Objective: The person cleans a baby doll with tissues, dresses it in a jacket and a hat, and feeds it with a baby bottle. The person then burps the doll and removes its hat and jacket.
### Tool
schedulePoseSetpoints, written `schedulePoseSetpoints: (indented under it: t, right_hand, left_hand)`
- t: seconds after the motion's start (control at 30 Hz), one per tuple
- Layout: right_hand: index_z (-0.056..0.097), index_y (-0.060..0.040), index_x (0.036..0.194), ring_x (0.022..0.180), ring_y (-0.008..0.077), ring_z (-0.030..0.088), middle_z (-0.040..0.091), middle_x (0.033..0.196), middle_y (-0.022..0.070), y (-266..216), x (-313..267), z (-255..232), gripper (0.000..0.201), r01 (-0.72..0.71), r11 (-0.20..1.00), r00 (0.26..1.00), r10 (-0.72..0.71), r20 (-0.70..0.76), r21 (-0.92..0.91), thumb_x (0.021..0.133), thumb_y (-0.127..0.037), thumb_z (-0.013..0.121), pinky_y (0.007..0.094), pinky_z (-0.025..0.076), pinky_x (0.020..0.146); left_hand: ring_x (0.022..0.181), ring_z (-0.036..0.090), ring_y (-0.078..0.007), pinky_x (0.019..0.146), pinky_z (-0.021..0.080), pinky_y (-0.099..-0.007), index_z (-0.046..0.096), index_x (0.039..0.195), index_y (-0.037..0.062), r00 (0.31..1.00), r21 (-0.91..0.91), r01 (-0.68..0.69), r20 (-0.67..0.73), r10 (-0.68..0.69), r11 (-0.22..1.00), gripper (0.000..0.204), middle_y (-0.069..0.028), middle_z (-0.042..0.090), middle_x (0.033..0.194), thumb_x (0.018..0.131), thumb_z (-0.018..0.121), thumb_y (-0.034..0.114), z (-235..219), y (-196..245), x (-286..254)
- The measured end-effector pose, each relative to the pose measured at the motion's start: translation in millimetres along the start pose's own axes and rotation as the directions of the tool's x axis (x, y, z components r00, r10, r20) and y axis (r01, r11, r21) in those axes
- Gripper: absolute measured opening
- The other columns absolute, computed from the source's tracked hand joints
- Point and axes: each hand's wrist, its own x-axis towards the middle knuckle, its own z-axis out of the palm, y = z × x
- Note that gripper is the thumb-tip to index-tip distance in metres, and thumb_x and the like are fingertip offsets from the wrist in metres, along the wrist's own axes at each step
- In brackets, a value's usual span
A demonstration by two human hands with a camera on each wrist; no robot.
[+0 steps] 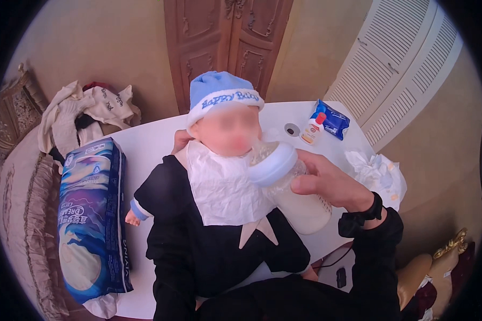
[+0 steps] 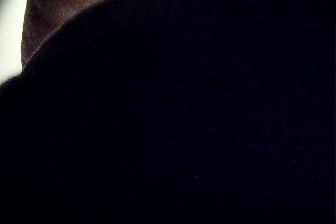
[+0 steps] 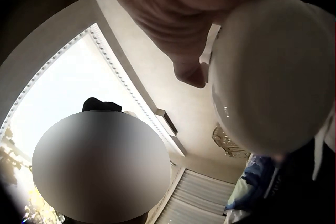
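A baby-sized figure [image 1: 177,182], whether doll or child I cannot tell, leans back in a blue and white hat [image 1: 219,85], with a white cloth [image 1: 222,187] under its chin. My right hand [image 1: 332,182] grips a feeding bottle [image 1: 304,214] of white liquid, tilted so its teat is at the mouth; contact is unclear. In the right wrist view the same hand [image 3: 173,14] is beside the bottle's base [image 3: 273,77]. My left hand [image 1: 181,140] shows partly behind the figure's neck, its fingers hidden. Dark cloth [image 2: 173,108] fills most of the left wrist view.
A large blue diaper pack [image 1: 93,214] lies at the left of the white table [image 1: 144,134]. At the back right are a red-capped bottle [image 1: 311,131] and a blue wipes pack [image 1: 332,120], with a crumpled white item [image 1: 385,176] nearer. Clothes [image 1: 91,109] are piled beyond the left edge.
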Motion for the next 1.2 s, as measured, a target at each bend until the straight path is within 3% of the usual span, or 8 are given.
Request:
schedulePoseSetpoints:
  t: [0.47, 1.2]
  right_hand:
    - [0.04, 0.0007, 0.128, 0.095, 0.0161, 0.059, 0.056, 0.109, 0.01, 15.0, 9.3, 6.0, 0.056, -0.206, 0.953, 0.978, 0.192, 0.083, 0.223, 0.087, -0.034, 0.054, 0.0298, 0.051, 0.078]
    - [0.05, 0.0002, 0.119, 0.087, 0.017, 0.064, 0.06, 0.103, 0.0113, 11.1, 10.0, 8.5, 0.058, -0.253, 0.916, 0.967, 0.243, 0.07, 0.313, 0.084, -0.045, 0.058, 0.0301, 0.053, 0.072]
  left_hand:
    - [0.118, 0.05, -0.0284, 0.099, 0.041, -0.0381, 0.038, 0.136, 0.0047, 1.0, -0.008, 0.0, 0.006, 0.0, 1.0, 0.076, -0.0136, 0.047, 0.133, 0.069, 0.06, 0.034, -1.5, 0.6, -2.2]
    - [0.118, 0.05, -0.0284, 0.099, 0.041, -0.038, 0.038, 0.136, 0.0043, 1.0, -0.011, 0.007, 0.022, -0.007, 1.0, 0.076, -0.0138, 0.047, 0.133, 0.069, 0.06, 0.033, -0.3, 1.4, -1.3]
